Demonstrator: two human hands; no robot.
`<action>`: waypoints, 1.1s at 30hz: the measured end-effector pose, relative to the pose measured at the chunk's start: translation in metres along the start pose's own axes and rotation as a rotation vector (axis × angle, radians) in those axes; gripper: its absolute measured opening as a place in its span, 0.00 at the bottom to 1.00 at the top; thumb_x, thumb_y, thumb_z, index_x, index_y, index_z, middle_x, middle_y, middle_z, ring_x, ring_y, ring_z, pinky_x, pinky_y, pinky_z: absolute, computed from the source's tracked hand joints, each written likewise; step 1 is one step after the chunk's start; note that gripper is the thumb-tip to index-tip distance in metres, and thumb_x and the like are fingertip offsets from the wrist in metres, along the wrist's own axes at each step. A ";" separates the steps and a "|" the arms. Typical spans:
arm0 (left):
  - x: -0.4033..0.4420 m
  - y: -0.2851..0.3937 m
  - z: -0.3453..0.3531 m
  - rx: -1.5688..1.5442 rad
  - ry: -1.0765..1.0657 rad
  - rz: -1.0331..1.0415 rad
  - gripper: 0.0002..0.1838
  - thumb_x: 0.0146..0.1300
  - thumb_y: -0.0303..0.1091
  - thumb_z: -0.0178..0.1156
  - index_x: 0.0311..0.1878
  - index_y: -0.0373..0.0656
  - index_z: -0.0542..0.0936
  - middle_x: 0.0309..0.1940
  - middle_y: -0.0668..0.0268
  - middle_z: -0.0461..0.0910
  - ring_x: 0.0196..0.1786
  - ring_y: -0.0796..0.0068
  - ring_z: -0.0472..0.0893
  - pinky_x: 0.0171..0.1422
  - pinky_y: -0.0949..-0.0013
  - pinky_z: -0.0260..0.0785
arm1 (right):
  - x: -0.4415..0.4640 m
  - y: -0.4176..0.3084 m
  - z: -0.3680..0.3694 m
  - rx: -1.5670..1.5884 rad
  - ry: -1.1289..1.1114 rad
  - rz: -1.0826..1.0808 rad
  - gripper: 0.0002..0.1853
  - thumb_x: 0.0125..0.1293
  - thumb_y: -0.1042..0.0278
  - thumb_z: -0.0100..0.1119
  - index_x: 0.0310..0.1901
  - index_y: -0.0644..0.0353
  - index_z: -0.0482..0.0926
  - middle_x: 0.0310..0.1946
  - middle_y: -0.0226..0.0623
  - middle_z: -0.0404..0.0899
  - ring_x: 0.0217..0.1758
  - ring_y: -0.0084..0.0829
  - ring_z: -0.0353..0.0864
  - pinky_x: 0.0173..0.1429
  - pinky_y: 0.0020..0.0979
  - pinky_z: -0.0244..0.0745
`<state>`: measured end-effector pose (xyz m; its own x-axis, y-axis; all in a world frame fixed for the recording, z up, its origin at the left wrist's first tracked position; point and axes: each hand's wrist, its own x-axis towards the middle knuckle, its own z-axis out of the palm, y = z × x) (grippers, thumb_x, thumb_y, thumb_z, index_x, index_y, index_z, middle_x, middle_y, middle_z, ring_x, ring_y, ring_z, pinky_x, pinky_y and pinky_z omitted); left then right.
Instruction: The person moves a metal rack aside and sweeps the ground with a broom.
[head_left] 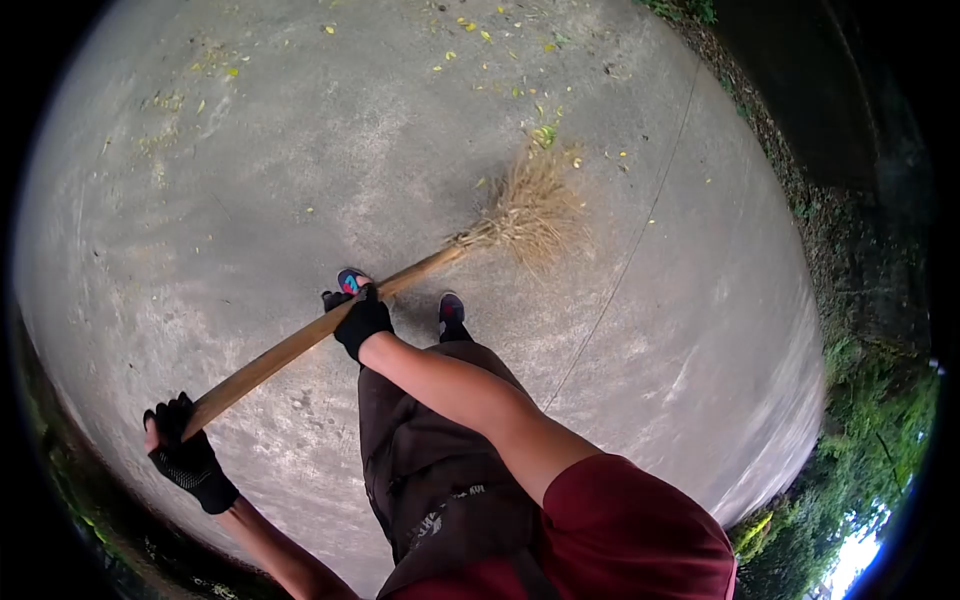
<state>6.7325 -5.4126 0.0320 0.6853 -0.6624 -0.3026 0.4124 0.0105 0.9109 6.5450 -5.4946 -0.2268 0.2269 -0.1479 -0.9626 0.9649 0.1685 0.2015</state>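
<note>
A straw broom [290,348] with a long wooden handle slants across the head view, from lower left to upper right. My left hand [190,455], in a black glove with bare fingertips, is closed round the top end of the handle. Farther down the handle, my right hand [362,318], gloved in black too, wraps round the wood. The broom's bristles [535,210] fan out against the concrete and look blurred at their edges. Small yellow-green leaves [543,135] lie just beyond the bristle tips.
Grey concrete ground [300,130] spreads around my feet, with a thin seam [640,240] running along it on the right. More yellow leaves [470,25] are scattered at the top. Leaf litter [790,180] and green plants [870,410] border the right side. My shoes [452,308] stand near the handle.
</note>
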 end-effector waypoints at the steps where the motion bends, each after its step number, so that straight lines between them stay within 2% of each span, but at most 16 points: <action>1: -0.018 0.033 -0.003 0.028 0.261 0.108 0.15 0.65 0.35 0.47 0.21 0.41 0.64 0.20 0.68 0.64 0.36 0.65 0.74 0.64 0.55 0.61 | 0.007 0.054 0.026 -0.086 0.051 0.037 0.13 0.61 0.62 0.57 0.26 0.51 0.62 0.14 0.31 0.59 0.13 0.32 0.64 0.25 0.39 0.75; 4: -0.052 0.064 -0.061 0.417 0.131 0.403 0.17 0.64 0.36 0.48 0.32 0.29 0.76 0.38 0.50 0.80 0.52 0.49 0.76 0.69 0.46 0.57 | -0.006 0.125 0.103 -0.644 -0.447 0.057 0.15 0.59 0.54 0.59 0.26 0.55 0.68 0.12 0.33 0.67 0.16 0.33 0.73 0.29 0.34 0.72; 7: -0.048 0.054 -0.004 0.155 0.124 0.571 0.16 0.62 0.35 0.48 0.29 0.30 0.75 0.39 0.48 0.79 0.56 0.44 0.73 0.70 0.46 0.53 | -0.033 0.174 0.178 -0.890 -0.582 0.151 0.17 0.59 0.48 0.58 0.33 0.54 0.71 0.17 0.34 0.74 0.20 0.32 0.76 0.28 0.32 0.69; 9: -0.028 0.091 0.031 0.225 0.563 0.711 0.14 0.60 0.35 0.50 0.23 0.36 0.70 0.30 0.56 0.77 0.50 0.52 0.75 0.67 0.51 0.56 | -0.051 0.211 0.189 -0.850 -0.720 0.224 0.18 0.59 0.47 0.57 0.38 0.52 0.70 0.18 0.34 0.74 0.22 0.31 0.78 0.28 0.32 0.70; 11: -0.001 0.125 -0.009 -0.075 0.505 0.683 0.15 0.60 0.33 0.49 0.19 0.46 0.59 0.20 0.68 0.59 0.31 0.73 0.66 0.52 0.64 0.58 | -0.074 0.218 0.191 -0.679 -0.644 0.362 0.17 0.58 0.53 0.63 0.38 0.51 0.67 0.18 0.33 0.71 0.22 0.31 0.76 0.31 0.34 0.73; 13: 0.027 0.132 -0.044 -0.082 0.382 0.503 0.15 0.60 0.32 0.49 0.19 0.47 0.59 0.19 0.69 0.58 0.28 0.76 0.64 0.45 0.69 0.58 | -0.073 0.199 0.198 -0.442 -0.372 0.475 0.16 0.57 0.61 0.66 0.33 0.50 0.65 0.16 0.30 0.64 0.17 0.29 0.68 0.34 0.37 0.74; 15: 0.066 0.102 -0.060 -0.014 0.114 0.404 0.14 0.60 0.33 0.47 0.19 0.48 0.60 0.15 0.70 0.57 0.26 0.74 0.63 0.43 0.66 0.55 | -0.055 0.139 0.193 -0.265 -0.342 0.471 0.17 0.57 0.67 0.65 0.28 0.50 0.61 0.14 0.27 0.57 0.15 0.28 0.61 0.37 0.39 0.75; 18: 0.119 0.005 0.049 -0.363 0.083 0.154 0.17 0.59 0.36 0.50 0.19 0.51 0.56 0.12 0.74 0.54 0.21 0.80 0.57 0.40 0.69 0.55 | -0.015 -0.009 0.183 -0.208 -0.691 0.285 0.17 0.60 0.62 0.60 0.25 0.51 0.60 0.14 0.27 0.58 0.16 0.26 0.61 0.33 0.33 0.70; 21: 0.127 -0.113 0.188 -0.318 -0.230 -0.176 0.15 0.58 0.39 0.51 0.21 0.49 0.58 0.13 0.72 0.57 0.20 0.76 0.60 0.38 0.65 0.61 | 0.020 -0.199 0.175 -0.232 -0.112 -0.287 0.17 0.59 0.55 0.58 0.21 0.50 0.62 0.16 0.27 0.62 0.23 0.32 0.69 0.36 0.34 0.71; 22: 0.113 -0.147 0.250 -0.211 -0.228 -0.219 0.15 0.57 0.38 0.52 0.21 0.49 0.58 0.14 0.72 0.58 0.20 0.74 0.61 0.37 0.63 0.62 | 0.034 -0.268 0.156 -0.212 -0.348 -0.264 0.20 0.59 0.49 0.53 0.19 0.51 0.61 0.15 0.28 0.62 0.24 0.31 0.70 0.37 0.34 0.72; 25: 0.058 -0.216 0.390 0.041 -0.498 -0.494 0.11 0.58 0.25 0.55 0.23 0.42 0.65 0.20 0.70 0.71 0.25 0.83 0.68 0.32 0.76 0.60 | 0.012 -0.427 0.127 0.172 -0.370 -0.342 0.24 0.56 0.40 0.53 0.17 0.50 0.61 0.12 0.26 0.62 0.21 0.28 0.70 0.34 0.31 0.72; 26: 0.040 -0.251 0.421 0.099 -0.599 -0.518 0.12 0.57 0.21 0.56 0.21 0.42 0.66 0.20 0.71 0.69 0.24 0.83 0.68 0.30 0.76 0.59 | -0.001 -0.469 0.124 0.181 -0.148 -0.429 0.24 0.56 0.39 0.52 0.18 0.51 0.63 0.12 0.26 0.63 0.22 0.29 0.72 0.35 0.32 0.74; 28: 0.016 -0.295 0.475 -0.175 -0.524 -0.563 0.14 0.57 0.23 0.59 0.19 0.43 0.66 0.18 0.73 0.65 0.23 0.83 0.66 0.30 0.77 0.58 | -0.004 -0.517 0.119 0.449 0.029 -0.396 0.24 0.57 0.37 0.49 0.21 0.52 0.66 0.11 0.26 0.64 0.22 0.30 0.73 0.36 0.34 0.75; 30: 0.018 -0.311 0.504 0.174 -0.730 -0.359 0.13 0.56 0.25 0.62 0.21 0.43 0.68 0.19 0.74 0.66 0.23 0.84 0.66 0.29 0.78 0.58 | 0.017 -0.548 0.135 0.686 -0.004 -0.269 0.25 0.57 0.36 0.48 0.24 0.53 0.68 0.11 0.26 0.64 0.22 0.30 0.72 0.36 0.34 0.75; 32: 0.055 -0.282 0.510 0.117 -0.482 -0.435 0.12 0.56 0.26 0.61 0.22 0.43 0.68 0.20 0.74 0.68 0.24 0.85 0.67 0.29 0.78 0.59 | 0.051 -0.537 0.156 0.260 -0.007 -0.047 0.27 0.51 0.40 0.51 0.35 0.60 0.68 0.12 0.25 0.67 0.19 0.28 0.72 0.30 0.39 0.71; 33: 0.086 -0.262 0.492 0.106 -0.355 -0.436 0.11 0.56 0.26 0.59 0.23 0.43 0.68 0.20 0.74 0.66 0.25 0.83 0.67 0.31 0.77 0.61 | 0.072 -0.498 0.178 0.045 -0.030 -0.146 0.21 0.53 0.43 0.50 0.30 0.56 0.67 0.14 0.28 0.67 0.20 0.32 0.71 0.36 0.40 0.72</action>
<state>6.3877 -5.8403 -0.0951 0.2136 -0.7998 -0.5609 0.5370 -0.3835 0.7514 6.1044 -5.7622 -0.3648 0.0873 -0.1966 -0.9766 0.9926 0.0997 0.0687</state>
